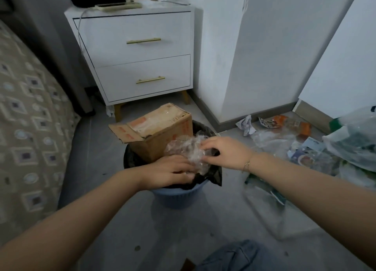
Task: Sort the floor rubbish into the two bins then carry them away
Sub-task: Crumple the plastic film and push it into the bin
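Observation:
A blue bin (179, 197) with a black liner (213, 175) stands on the floor in front of me. A brown cardboard box (160, 128) sticks out of it, tilted. Against the box, over the bin's mouth, lies a crumpled wad of clear plastic wrap (187, 146). My left hand (168, 171) presses on its near side at the bin rim. My right hand (225, 150) grips the wad from the right. Loose rubbish (284, 136) of paper, wrappers and plastic lies on the floor at the right.
A white two-drawer nightstand (138, 55) stands behind the bin. A patterned bed (26, 118) runs along the left. A white wall and cabinet (264, 57) close the right. A clear bag of rubbish (354, 140) sits at far right. My knee (234, 256) shows below.

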Demonstrator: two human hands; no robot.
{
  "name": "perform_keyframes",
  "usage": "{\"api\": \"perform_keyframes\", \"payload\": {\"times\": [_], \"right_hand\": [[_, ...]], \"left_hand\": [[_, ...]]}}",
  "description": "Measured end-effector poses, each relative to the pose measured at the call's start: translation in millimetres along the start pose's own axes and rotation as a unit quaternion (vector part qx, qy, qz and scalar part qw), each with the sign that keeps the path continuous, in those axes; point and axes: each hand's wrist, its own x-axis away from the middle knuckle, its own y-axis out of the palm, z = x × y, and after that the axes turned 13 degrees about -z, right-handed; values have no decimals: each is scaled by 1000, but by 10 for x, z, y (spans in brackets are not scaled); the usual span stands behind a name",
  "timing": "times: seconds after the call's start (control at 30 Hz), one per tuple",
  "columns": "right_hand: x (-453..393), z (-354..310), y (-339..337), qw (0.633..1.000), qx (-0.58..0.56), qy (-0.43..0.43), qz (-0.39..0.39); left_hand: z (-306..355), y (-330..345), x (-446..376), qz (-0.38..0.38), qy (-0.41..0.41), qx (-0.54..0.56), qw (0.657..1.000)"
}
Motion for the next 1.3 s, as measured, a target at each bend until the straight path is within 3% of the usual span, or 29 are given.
{"api": "perform_keyframes", "payload": {"times": [0.07, 0.17, 0.23, 0.33, 0.5, 0.6, 0.7, 0.77, 0.87, 1.0, 1.1, 1.17, 1.3], "right_hand": [[-56, 27, -46, 1000, 5, 0, -4], [-115, 33, -41, 999, 33, 8, -33], [-150, -5, -13, 998, 50, 7, -47], [-201, -84, 5, 994, 68, 19, -79], [-248, -199, 105, 978, 92, 62, -179], [-233, -238, 123, 975, 30, 102, -197], [-171, -228, 91, 984, 2, 78, -160], [-95, -177, 64, 997, 33, 20, -69], [-18, -152, 3, 996, 32, -70, 40], [-79, -243, 57, 995, 21, -78, -52], [-177, -262, 157, 994, 15, -56, -88], [-223, -272, 135, 993, -5, -72, -90], [-229, -215, 52, 989, -65, -61, -118]], "left_hand": [[3, 1, 111, 70, -35, -20, 997], [16, 58, 278, 163, -93, -140, 972], [-2, 104, 286, 176, -116, -163, 964], [-85, 145, 209, 190, -129, -111, 967], [-214, 66, 38, 108, -149, -35, 982], [-211, 36, -14, 51, -167, 0, 985], [-198, 47, 7, 12, -177, 0, 984], [-170, 79, 37, 13, -171, -14, 985], [-129, 120, 105, 73, -150, -17, 986], [16, 130, 258, 241, -127, -11, 962], [72, 98, 306, 340, -115, -115, 926], [54, 54, 251, 303, -107, -141, 936], [-19, 41, 41, 141, -172, -78, 972]]}}
